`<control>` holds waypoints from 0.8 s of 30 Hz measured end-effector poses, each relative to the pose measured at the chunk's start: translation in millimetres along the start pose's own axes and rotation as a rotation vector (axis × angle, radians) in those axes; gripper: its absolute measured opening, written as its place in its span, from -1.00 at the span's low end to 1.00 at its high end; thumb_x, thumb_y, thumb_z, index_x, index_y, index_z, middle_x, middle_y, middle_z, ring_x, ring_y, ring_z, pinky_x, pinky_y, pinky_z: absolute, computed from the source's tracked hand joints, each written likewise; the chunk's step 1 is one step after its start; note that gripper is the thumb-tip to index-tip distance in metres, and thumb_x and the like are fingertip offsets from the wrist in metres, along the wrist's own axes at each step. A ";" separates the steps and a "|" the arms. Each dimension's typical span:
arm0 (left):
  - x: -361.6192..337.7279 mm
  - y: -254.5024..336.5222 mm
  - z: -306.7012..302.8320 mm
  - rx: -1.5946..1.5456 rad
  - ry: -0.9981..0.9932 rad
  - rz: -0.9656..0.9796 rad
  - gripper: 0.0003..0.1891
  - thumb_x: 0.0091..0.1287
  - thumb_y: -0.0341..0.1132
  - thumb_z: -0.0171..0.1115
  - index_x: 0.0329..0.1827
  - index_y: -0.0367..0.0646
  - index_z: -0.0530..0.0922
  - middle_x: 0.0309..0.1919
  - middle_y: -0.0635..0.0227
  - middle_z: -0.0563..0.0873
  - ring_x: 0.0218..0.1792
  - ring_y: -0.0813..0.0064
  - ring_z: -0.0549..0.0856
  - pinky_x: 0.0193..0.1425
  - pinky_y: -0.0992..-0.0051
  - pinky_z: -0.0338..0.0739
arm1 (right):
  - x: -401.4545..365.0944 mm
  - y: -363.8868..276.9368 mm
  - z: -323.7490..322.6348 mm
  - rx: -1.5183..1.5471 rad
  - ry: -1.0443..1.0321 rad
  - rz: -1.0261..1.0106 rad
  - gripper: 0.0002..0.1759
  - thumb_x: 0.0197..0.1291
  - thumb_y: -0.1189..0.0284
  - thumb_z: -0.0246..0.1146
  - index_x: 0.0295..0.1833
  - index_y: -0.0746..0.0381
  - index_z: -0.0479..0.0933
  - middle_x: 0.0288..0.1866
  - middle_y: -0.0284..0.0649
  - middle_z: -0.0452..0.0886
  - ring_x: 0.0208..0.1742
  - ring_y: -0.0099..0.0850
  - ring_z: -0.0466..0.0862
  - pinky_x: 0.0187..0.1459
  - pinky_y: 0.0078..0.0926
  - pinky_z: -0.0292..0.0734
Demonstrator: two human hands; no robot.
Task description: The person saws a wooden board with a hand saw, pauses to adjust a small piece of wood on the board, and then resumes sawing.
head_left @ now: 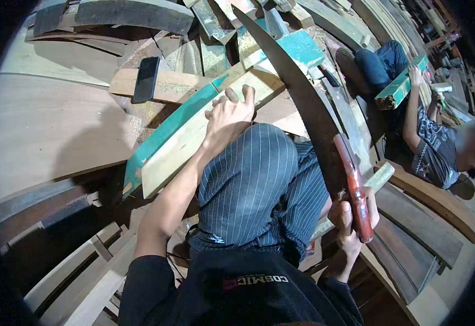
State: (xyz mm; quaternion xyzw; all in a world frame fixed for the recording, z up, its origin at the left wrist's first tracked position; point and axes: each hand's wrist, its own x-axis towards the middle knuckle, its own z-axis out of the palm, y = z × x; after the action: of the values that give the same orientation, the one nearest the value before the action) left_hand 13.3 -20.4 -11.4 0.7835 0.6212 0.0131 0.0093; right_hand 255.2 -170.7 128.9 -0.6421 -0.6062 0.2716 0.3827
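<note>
My left hand (231,115) lies on a pale wooden board (180,155), its fingers bent over the upper face beside my raised knee. The board runs diagonally against a green-painted beam (156,138). In my right hand (351,214) is a handsaw (301,89), gripped by its reddish handle. Its long dark blade points up and away, tapering to a tip near the top, and overlaps the end of the beam in this view.
A phone (146,80) rests on a wood piece at the left. Timber offcuts (213,24) crowd the far side, and a large plywood sheet (47,117) lies left. At the right, another person (436,141) holds a green beam (403,84). Curved planks (433,201) lie near my right side.
</note>
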 end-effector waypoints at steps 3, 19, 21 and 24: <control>-1.0 3.6 4.5 0.013 0.026 -0.035 -0.58 0.29 -0.36 0.05 0.19 -0.27 0.27 -0.20 -0.16 0.56 -0.24 -0.07 0.71 -0.30 0.15 0.69 | -3.3 0.6 -4.9 -0.102 -0.058 -0.008 -0.64 0.16 0.15 0.35 -0.16 0.22 0.51 -0.38 -0.26 0.56 -0.41 -0.32 0.49 -0.26 -0.42 0.28; 1.8 -2.8 2.7 -0.103 0.106 -0.044 -0.44 0.17 -0.24 0.21 0.21 -0.28 0.32 -0.20 -0.20 0.61 -0.30 -0.03 0.73 -0.51 0.08 0.66 | -23.5 34.7 -72.8 0.005 -0.064 0.191 -0.48 0.00 -0.01 0.37 -0.26 0.27 0.52 -0.45 -0.22 0.55 -0.39 -0.30 0.51 -0.27 -0.38 0.36; 3.0 -3.2 1.2 -0.084 0.091 -0.053 -0.44 0.16 -0.26 0.20 0.21 -0.27 0.31 -0.21 -0.19 0.61 -0.30 -0.03 0.74 -0.52 0.07 0.66 | -41.8 20.4 -82.7 -0.132 0.008 0.132 -0.43 -0.04 -0.07 0.36 -0.29 0.27 0.53 -0.49 -0.25 0.53 -0.41 -0.33 0.50 -0.27 -0.43 0.34; 1.6 -0.1 3.6 -0.047 0.112 -0.039 -0.45 0.15 -0.29 0.18 0.22 -0.26 0.32 -0.25 -0.13 0.62 -0.34 0.02 0.74 -0.58 0.09 0.64 | -76.4 19.0 -108.5 -0.223 0.011 0.159 -0.44 -0.07 -0.10 0.34 -0.33 0.25 0.55 -0.53 -0.28 0.50 -0.49 -0.33 0.41 -0.31 -0.38 0.26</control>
State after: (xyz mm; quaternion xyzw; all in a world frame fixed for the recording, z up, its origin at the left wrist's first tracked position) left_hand 13.7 -18.8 -15.0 0.7687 0.6355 0.0715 -0.0068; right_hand 345.2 -263.2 165.2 -0.7281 -0.5778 0.2282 0.2897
